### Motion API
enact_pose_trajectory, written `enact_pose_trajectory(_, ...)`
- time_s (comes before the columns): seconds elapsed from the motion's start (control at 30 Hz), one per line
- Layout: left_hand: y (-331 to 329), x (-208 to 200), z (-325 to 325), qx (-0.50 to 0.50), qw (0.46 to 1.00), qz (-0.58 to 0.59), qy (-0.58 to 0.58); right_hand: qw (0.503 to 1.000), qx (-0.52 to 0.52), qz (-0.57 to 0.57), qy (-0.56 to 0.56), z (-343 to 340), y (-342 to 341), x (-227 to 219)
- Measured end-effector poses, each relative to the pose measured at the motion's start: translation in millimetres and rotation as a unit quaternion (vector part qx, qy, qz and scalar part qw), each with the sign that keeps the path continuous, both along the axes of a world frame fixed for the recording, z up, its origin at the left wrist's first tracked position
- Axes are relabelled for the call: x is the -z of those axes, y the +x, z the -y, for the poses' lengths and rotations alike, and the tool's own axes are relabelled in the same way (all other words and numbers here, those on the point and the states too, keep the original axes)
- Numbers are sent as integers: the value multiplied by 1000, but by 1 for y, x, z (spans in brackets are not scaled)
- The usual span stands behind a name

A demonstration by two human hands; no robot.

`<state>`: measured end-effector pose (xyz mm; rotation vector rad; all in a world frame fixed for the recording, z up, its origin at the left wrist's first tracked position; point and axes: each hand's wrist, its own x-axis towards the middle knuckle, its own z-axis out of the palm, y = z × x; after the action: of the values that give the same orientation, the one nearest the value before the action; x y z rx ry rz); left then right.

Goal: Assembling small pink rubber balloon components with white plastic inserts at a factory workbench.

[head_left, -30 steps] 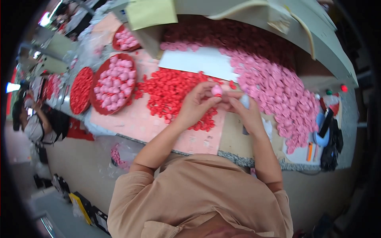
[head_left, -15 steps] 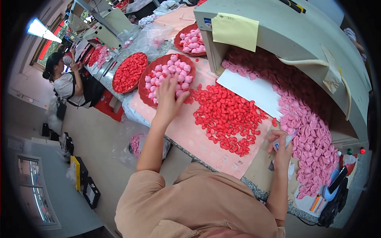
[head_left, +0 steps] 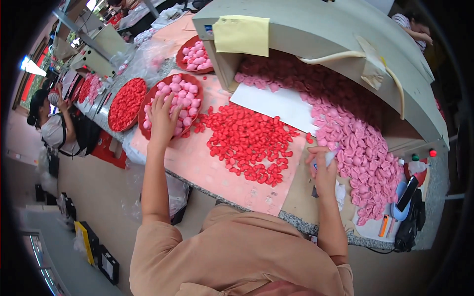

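Note:
My left hand (head_left: 163, 118) is over a red scalloped bowl (head_left: 146, 132) of round pink pieces (head_left: 183, 94), its fingers spread and reaching among the pieces. No piece shows in its grip. Beside the pink heap, my right hand (head_left: 323, 173) is closed round a small white squeeze bottle (head_left: 330, 158) with a pale tip; the fingers cover most of it. Between the hands, many small red rounded pieces (head_left: 252, 135) are scattered on a pink sheet (head_left: 197, 172). Folded pink pieces (head_left: 363, 158) lie heaped on the right, running back under a grey housing.
The grey arched housing (head_left: 316, 29) overhangs the back right, with a yellow paper (head_left: 242, 35) and a pale hose (head_left: 335, 56). A white sheet (head_left: 276, 106) lies beneath it. Further left are a bowl of red pieces (head_left: 127, 104) and another pink-filled bowl (head_left: 197, 55). A person (head_left: 57, 126) sits far left.
The whole view has swung, so the bench sits further left in the picture. My left hand stays at the pink-filled bowl, now nearer its left side. My right hand still grips the bottle.

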<state>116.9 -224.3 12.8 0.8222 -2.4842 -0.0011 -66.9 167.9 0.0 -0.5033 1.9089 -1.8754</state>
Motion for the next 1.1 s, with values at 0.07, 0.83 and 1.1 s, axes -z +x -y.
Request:
enact_pose_trajectory(0.07,-39,-15,-41,143,978,-147,23,1000,6,-27,9,4,0,8)
enact_pose_trajectory(0.83,-226,38,-99,318,946,29,-49,997,-57,-54,-14,4,14,4)
enact_pose_trajectory(1.1,-210,14,-111,300,941,-74,142,996,-22,-81,-33,6,15,-3)
